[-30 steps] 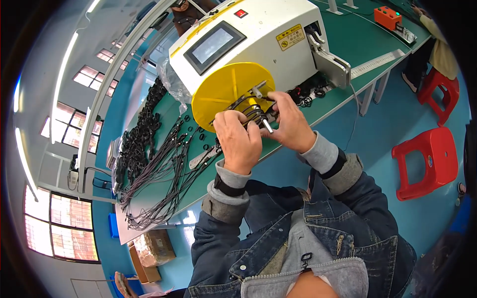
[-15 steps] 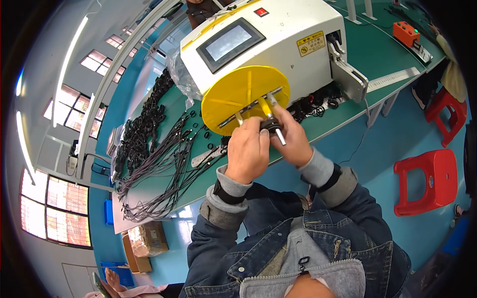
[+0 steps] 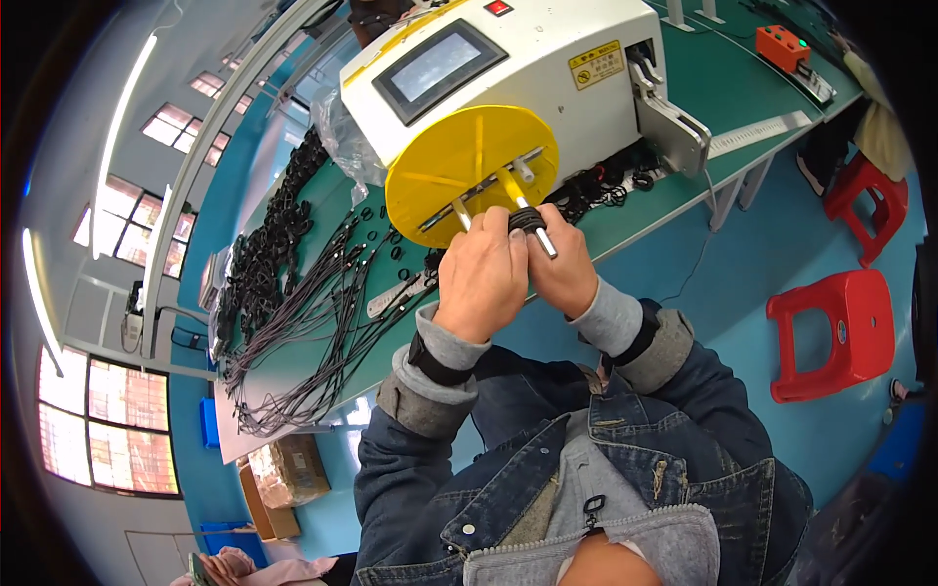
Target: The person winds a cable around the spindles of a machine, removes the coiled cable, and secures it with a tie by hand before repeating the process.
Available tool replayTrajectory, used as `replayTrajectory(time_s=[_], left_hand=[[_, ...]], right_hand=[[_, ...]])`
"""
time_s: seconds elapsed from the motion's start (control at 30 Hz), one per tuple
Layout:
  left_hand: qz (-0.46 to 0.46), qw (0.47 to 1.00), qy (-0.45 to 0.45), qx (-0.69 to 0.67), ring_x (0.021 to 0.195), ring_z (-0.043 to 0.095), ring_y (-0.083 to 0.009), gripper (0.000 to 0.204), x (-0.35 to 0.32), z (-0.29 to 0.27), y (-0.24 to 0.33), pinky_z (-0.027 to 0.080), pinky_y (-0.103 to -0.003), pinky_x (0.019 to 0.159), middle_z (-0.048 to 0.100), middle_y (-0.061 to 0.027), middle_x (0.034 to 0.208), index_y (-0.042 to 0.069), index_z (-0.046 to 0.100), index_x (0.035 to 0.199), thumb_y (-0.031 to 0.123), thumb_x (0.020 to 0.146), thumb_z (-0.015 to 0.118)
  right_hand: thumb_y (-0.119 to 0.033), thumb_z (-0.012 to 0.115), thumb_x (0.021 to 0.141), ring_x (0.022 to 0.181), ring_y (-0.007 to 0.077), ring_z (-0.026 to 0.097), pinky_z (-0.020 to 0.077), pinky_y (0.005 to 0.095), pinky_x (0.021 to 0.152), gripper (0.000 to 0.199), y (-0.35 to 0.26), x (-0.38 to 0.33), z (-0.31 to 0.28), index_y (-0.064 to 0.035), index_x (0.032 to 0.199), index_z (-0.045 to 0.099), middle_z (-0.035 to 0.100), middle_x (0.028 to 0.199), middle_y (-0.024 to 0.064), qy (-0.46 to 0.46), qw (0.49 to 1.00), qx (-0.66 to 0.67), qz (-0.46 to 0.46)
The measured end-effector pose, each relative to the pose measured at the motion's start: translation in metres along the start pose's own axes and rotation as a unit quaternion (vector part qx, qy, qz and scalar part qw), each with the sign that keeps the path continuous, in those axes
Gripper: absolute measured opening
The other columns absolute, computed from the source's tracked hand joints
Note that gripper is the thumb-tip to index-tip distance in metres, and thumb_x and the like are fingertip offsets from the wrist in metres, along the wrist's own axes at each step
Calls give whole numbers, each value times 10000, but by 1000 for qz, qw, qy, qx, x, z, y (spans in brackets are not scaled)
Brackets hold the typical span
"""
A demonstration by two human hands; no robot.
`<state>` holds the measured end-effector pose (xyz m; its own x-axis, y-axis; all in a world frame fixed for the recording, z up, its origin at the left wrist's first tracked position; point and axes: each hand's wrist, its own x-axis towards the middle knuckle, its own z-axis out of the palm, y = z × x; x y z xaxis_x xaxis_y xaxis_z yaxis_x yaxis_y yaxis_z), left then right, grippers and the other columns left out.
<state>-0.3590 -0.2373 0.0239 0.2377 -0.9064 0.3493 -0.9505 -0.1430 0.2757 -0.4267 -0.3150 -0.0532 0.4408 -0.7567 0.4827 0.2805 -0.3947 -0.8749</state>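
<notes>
A small coil of black cable (image 3: 529, 219) sits around a metal peg (image 3: 548, 246) that sticks out from a yellow disc (image 3: 430, 151). My left hand (image 3: 483, 275) is closed on the coil's left side, its fingertips beside the peg. From the right, my right hand (image 3: 567, 272) grips the same coil, fingers curled and partly hidden behind it. The disc is mounted on the front of a white winding machine (image 3: 557, 73) with a dark-framed screen (image 3: 440, 70). Another metal peg (image 3: 462, 213) stands out from the disc left of my hands.
Long dark cables (image 3: 322, 342) and a heap of black coils (image 3: 264, 264) lie on the green table (image 3: 625, 227) at the left. A metal bracket (image 3: 676, 127) juts from the machine's right side. Red stools (image 3: 850, 327) stand on the floor at the right.
My right fingers have drawn back from the disc and now close around the coil. The coil shows more plainly between both hands. The whole view has shifted slightly.
</notes>
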Motion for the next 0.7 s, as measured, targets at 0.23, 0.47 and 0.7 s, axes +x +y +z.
replayTrajectory(time_s=[0.23,0.47,0.7], left_hand=[[-10,999,43,9,756,519,-382,155,-51,13,39,417,-454,647,535,-202,872,12,476,913,114,799,505],[66,990,-15,-121,822,541,-367,326,-93,56,27,447,-405,747,522,-229,901,-39,444,1057,78,771,548],[-215,647,-380,-625,655,573,-180,392,-86,73,10,475,-272,564,552,-152,875,-38,422,1059,111,747,607]], right_hand=[[-68,492,792,596,362,571,434,366,521,103,-19,-47,-22,-12,878,481,558,674,188,6,1000,-23,14],[-60,501,765,652,404,564,443,438,539,195,3,-106,-59,-24,946,441,557,665,200,-103,990,-92,37],[-65,554,694,564,368,561,444,429,489,223,38,-127,-63,-26,887,450,535,594,163,-142,982,-112,-48]])
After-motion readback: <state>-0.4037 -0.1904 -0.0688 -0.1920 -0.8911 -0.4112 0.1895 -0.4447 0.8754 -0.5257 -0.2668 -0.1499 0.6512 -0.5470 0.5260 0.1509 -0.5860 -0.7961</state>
